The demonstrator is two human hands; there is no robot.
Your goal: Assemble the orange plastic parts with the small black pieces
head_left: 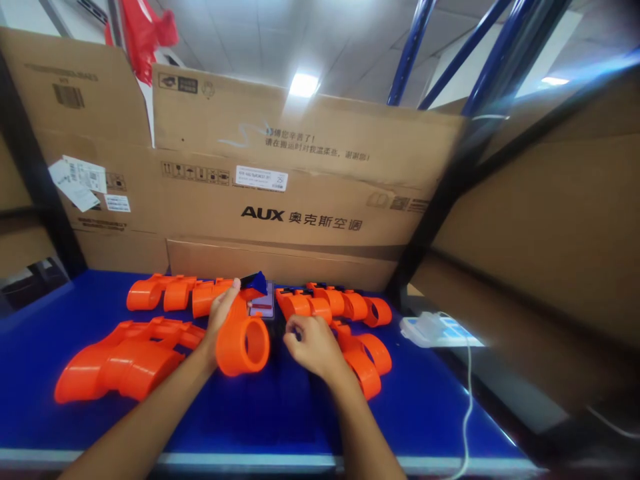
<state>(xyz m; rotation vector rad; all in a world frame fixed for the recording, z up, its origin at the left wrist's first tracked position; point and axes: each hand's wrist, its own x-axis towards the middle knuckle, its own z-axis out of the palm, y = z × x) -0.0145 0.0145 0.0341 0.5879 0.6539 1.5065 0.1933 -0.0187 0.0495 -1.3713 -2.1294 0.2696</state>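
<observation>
My left hand (218, 319) is closed around an orange plastic part (231, 343) with a round ring at its near end. A dark piece with a blue tip (257, 284) sticks out at the far end of this part. Beside it, apart from the ring, my right hand (314, 345) has its fingers curled together; whether anything small is between them cannot be made out. Just beyond both hands lies a purple rectangular thing (265, 303), partly hidden. Similar orange parts lie in groups: front left (125, 360), back left (177, 292), back right (345, 303) and right (370, 363).
A blue tabletop (420, 407) carries everything. Along its back stands a large printed cardboard sheet (210, 220). At the right, a white power strip (425, 331) trails a white cable (469, 413) over the front edge. Dark rack posts (430, 220) frame the sides.
</observation>
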